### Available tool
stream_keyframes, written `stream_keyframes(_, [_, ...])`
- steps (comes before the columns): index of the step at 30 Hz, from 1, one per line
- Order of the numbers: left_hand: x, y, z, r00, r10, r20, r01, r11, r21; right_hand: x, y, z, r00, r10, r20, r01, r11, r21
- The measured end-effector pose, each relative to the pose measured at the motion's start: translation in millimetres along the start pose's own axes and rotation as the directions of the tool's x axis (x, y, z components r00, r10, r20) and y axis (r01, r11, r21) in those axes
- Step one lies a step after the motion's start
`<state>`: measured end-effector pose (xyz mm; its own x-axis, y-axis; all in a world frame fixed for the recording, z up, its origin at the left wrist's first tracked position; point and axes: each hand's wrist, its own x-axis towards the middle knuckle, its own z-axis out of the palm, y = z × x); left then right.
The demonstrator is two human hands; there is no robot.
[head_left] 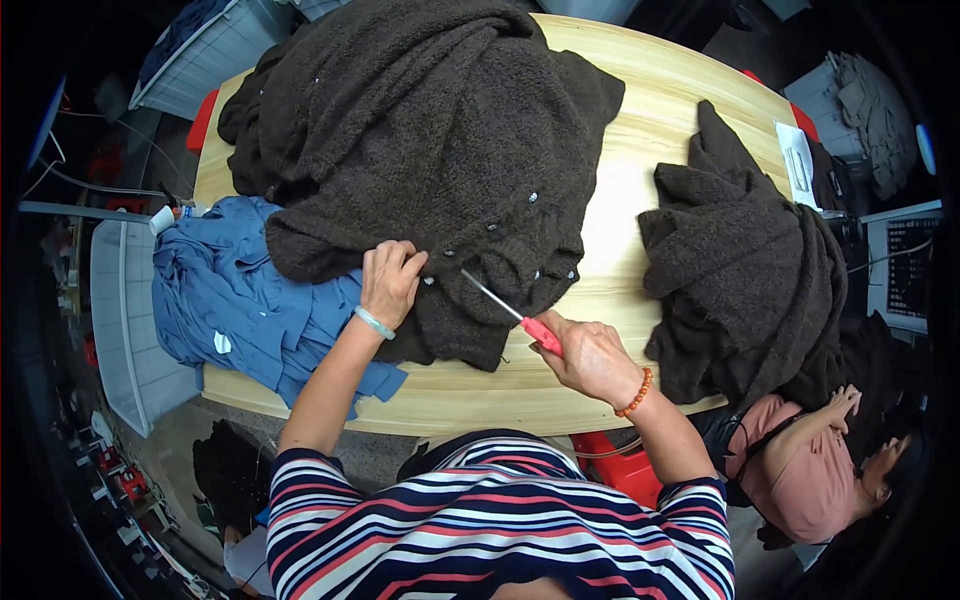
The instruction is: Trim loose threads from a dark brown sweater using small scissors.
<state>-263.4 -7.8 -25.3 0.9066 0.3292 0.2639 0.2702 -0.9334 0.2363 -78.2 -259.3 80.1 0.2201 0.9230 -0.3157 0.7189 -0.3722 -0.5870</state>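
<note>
Left hand (390, 283) pinches dark fuzzy garment (440, 150) at frame center on tabletop (640, 110). Right hand (590, 355) closed around red-handled snips (520, 318), blade tip at garment hem.

The person wore a striped top (500, 520) in navy, white and red, a pale bangle (374, 322) left, an orange bead bracelet (636, 392) right.

On your left, blue garments (240, 305) lie heaped on the wooden table (650, 110). At your right, a second dark fleece pile (745, 270) sits beside a white paper sheet (798, 160), near a person in pink (810, 470).
</note>
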Motion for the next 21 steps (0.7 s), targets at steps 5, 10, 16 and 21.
stream_keyframes(5, [13, 0, 13, 0.971, -0.202, -0.125, 0.102, 0.831, -0.547, 0, -16, 4, 0.995, -0.023, 0.096, 0.027, 0.999, -0.041])
stream_keyframes(10, [21, 12, 5, 0.959, -0.28, 0.043, 0.235, 0.701, -0.674, 1, -16, -5, 0.998, 0.055, 0.004, -0.055, 0.995, -0.084])
stream_keyframes(16, [22, 30, -1, 0.994, -0.098, 0.049, 0.109, 0.946, -0.305, -2, -8, -5, 0.999, 0.028, 0.025, -0.028, 1.0, 0.01])
stream_keyframes(21, [63, 60, 12, 0.992, -0.049, -0.116, 0.026, 0.981, -0.194, -14, 2, -17, 0.997, 0.042, -0.063, -0.036, 0.996, 0.086])
